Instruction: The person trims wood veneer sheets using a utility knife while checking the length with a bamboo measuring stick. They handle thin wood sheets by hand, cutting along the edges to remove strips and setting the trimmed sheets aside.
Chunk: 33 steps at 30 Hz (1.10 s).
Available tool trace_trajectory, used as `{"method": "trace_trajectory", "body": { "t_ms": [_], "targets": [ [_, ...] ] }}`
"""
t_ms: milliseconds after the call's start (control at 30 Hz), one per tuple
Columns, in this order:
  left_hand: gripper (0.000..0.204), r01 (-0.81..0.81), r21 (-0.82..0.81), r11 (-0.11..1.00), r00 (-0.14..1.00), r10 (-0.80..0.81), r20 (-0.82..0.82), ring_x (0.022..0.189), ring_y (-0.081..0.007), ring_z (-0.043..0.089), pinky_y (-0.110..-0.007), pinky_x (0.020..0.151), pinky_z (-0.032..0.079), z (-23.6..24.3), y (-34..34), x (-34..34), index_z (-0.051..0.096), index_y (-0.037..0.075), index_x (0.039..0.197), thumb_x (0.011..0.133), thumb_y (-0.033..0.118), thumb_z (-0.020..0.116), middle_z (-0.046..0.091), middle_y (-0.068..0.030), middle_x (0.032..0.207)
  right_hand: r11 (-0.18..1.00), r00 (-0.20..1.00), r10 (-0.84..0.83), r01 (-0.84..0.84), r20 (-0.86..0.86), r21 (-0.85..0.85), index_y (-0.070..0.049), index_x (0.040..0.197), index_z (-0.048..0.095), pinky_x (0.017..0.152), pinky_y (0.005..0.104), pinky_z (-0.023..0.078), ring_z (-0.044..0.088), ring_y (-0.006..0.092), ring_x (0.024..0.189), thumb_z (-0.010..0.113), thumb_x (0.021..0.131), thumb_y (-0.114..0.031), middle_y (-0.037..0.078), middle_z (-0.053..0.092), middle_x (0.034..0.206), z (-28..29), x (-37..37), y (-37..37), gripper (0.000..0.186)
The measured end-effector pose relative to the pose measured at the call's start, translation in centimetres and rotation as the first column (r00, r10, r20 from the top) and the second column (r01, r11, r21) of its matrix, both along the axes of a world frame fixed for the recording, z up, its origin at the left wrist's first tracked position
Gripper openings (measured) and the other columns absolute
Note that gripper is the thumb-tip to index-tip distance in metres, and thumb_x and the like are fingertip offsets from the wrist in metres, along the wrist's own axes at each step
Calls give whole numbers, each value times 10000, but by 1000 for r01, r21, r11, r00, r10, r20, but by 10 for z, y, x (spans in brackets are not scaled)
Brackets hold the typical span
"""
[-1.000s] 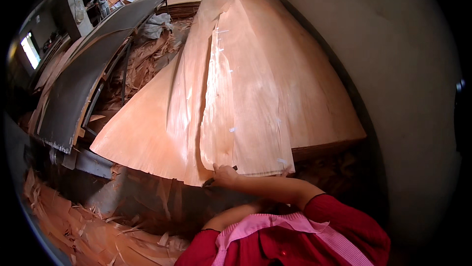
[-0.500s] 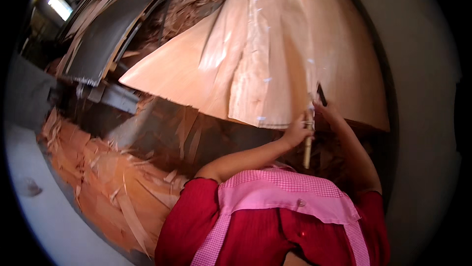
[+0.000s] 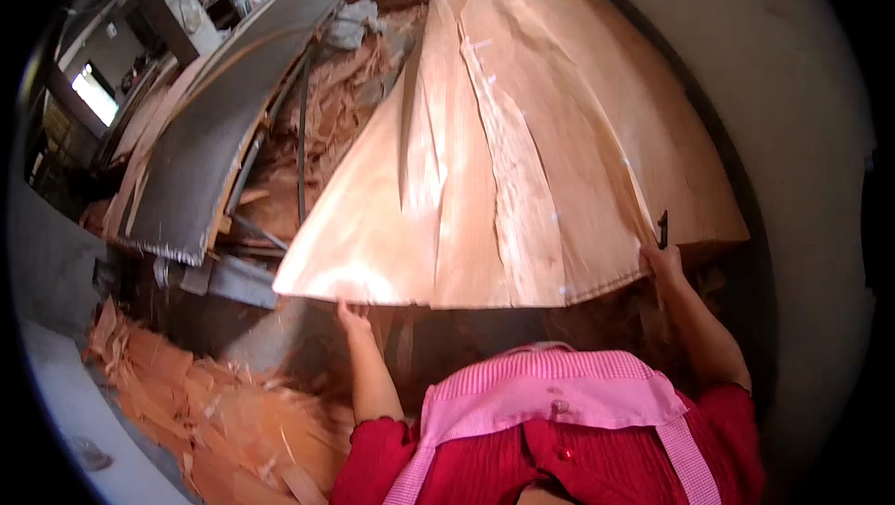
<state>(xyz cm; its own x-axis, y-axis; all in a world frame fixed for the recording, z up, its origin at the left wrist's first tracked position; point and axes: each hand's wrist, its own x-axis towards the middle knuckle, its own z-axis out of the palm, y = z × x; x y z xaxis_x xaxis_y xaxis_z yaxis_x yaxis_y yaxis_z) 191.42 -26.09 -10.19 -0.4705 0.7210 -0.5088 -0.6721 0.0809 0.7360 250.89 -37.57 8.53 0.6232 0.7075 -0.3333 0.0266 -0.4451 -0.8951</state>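
A large, thin sheet of wood veneer [image 3: 466, 253] spreads out before me, wavy, with a rough-edged lengthwise strip and small white tape pieces along its seams. My left hand [image 3: 352, 316] is closed on its near edge, left of the middle; the fingertips are partly hidden. Near the right part of that edge, my right hand [image 3: 664, 264] is closed around a narrow dark tool [image 3: 663, 228] that sticks up above the fingers. It also touches the veneer's edge. Whether the tool is a knife cannot be made out.
Left of the veneer runs a long dark board [image 3: 200, 160] on a metal frame. Torn veneer scraps [image 3: 331, 123] lie between them, with another scrap heap [image 3: 214, 402] at lower left. A wall [image 3: 792, 179] stands on the right and a concrete pillar [image 3: 177, 1] at the far left.
My left hand has left the light stick-like piece near my right hand and moved left to the veneer's edge. My right hand keeps the dark tool. The view has shifted, showing more of the far end.
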Motion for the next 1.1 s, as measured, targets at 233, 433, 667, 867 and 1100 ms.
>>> {"method": "trace_trajectory", "body": {
  "t_ms": [233, 433, 667, 867, 1100],
  "targets": [
    [336, -133, -28, 991, 978, 127, -168, 772, -164, 545, -265, 580, 463, 4, 51, 18, 506, 17, 1031, 699, -26, 480, 550, -67, 921, 983, 984, -154, 144, 88, 119, -31, 717, 535, 414, 256, 346, 446, 94, 468, 596, 712, -111, -12, 472, 579, 43, -22, -13, 101],
    [343, -134, 189, 973, 980, 159, -124, 747, -132, 529, -244, 596, 441, 65, 62, 17, 510, 0, 1016, 679, -64, 519, 543, -47, 891, 982, 988, -152, 155, -39, 104, -34, 820, 536, 415, 228, 355, 472, 99, 481, 593, 714, -137, -7, 499, 623, 80, -55, -13, 158],
    [307, -50, 440, 897, 949, 179, -258, 747, -150, 576, -253, 652, 486, 139, 67, 35, 516, -3, 990, 693, -78, 494, 574, -60, 903, 954, 946, -178, 234, -270, 189, -24, 855, 540, 570, 247, 451, 559, 129, 673, 577, 737, -139, 28, 560, 744, 75, -23, -22, 169],
    [286, -23, 462, 887, 898, 221, -380, 746, -105, 545, -212, 600, 452, 212, 26, 91, 517, 5, 1000, 715, -21, 502, 562, -43, 915, 930, 910, -101, 230, -403, 286, -15, 879, 538, 710, 279, 444, 557, 151, 779, 561, 763, -144, 50, 567, 824, -19, 107, -55, 175],
    [247, -69, 397, 915, 912, 219, -348, 652, -86, 514, -197, 534, 410, 187, 3, 220, 516, 75, 942, 708, -5, 510, 532, 6, 807, 917, 880, -89, 255, -466, 306, -19, 1014, 527, 755, 313, 451, 555, 182, 836, 570, 775, -171, 63, 577, 909, -71, 254, -73, 286]
  ]
}}
